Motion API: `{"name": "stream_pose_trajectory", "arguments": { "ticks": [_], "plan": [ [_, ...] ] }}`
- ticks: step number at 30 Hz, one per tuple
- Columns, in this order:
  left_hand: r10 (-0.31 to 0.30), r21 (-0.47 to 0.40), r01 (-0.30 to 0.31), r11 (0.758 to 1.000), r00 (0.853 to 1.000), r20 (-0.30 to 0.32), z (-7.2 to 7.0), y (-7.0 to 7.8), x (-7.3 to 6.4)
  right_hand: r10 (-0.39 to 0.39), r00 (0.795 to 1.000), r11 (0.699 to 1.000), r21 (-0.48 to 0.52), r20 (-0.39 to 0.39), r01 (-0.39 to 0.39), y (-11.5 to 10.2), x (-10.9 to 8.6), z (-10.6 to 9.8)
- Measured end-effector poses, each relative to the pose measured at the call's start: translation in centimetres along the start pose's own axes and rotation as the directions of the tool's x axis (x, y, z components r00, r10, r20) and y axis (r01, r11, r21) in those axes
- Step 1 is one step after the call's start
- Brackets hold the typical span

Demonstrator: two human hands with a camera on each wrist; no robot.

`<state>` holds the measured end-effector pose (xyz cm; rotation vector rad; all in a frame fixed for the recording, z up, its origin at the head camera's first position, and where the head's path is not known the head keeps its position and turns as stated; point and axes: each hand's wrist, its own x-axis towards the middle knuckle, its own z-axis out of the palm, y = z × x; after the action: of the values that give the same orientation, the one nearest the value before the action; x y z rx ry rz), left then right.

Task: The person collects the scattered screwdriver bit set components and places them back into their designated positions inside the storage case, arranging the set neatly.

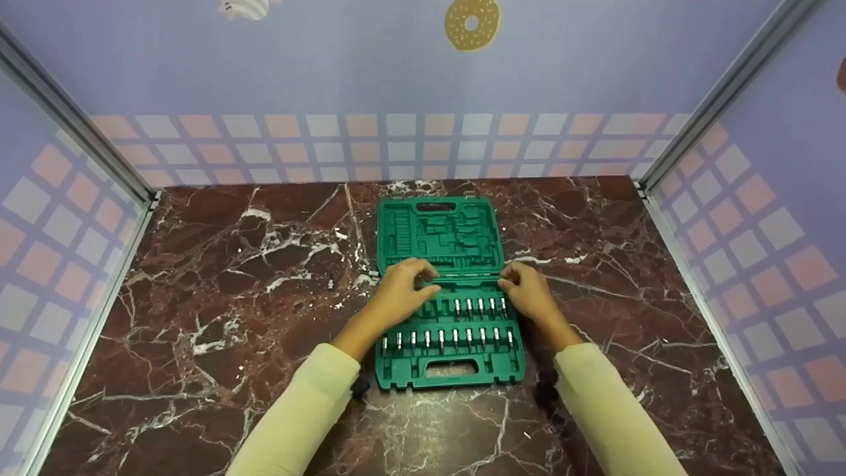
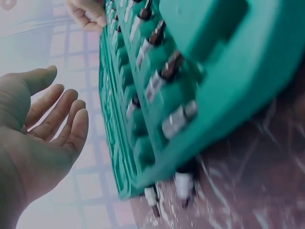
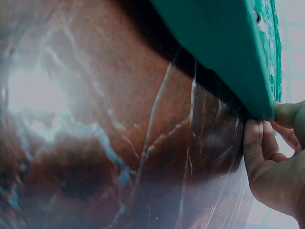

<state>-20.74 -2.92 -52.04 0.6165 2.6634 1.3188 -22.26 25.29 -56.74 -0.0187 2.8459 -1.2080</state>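
Observation:
A green plastic tool case (image 1: 451,381) lies unfolded on the table, its near half holding two rows of short metal bit sockets (image 1: 455,338). Above the left part of the back row hovers my left hand (image 1: 404,287), fingers loosely bent and thumb apart. Seen from the left wrist, that hand (image 2: 45,124) has nothing between its fingers. My right hand (image 1: 527,291) is at the case's right edge near the hinge. In the right wrist view, the right hand (image 3: 279,162) pinches the case's corner between thumb and fingers.
A small loose bit socket (image 1: 330,283) lies on the dark red marbled table (image 1: 218,277), left of the case. The far half (image 1: 403,256) of the case shows moulded recesses. Patterned panels (image 1: 344,79) enclose the table at the back and both sides.

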Motion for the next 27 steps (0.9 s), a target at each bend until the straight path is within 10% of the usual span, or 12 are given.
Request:
{"name": "stream_pose_trajectory", "arguments": {
  "ticks": [14,22,27],
  "plan": [
    [-0.058,0.051,0.068,0.996,0.981,-0.185,-4.2,-3.1,-2.7,-0.009,1.0,1.0,-0.001,-0.022,0.009,0.0,-0.1,0.4],
    [0.0,0.12,0.047,0.992,0.93,-0.367,-6.4,-6.3,-3.5,-0.001,1.0,1.0,0.003,-0.018,0.001,-0.1,-0.1,0.3],
    [-0.065,0.156,0.14,0.978,0.91,-0.408,-7.5,-7.9,-4.1,-0.009,1.0,1.0,0.0,-0.023,0.009,-0.1,-0.1,0.3]
  ]
}}
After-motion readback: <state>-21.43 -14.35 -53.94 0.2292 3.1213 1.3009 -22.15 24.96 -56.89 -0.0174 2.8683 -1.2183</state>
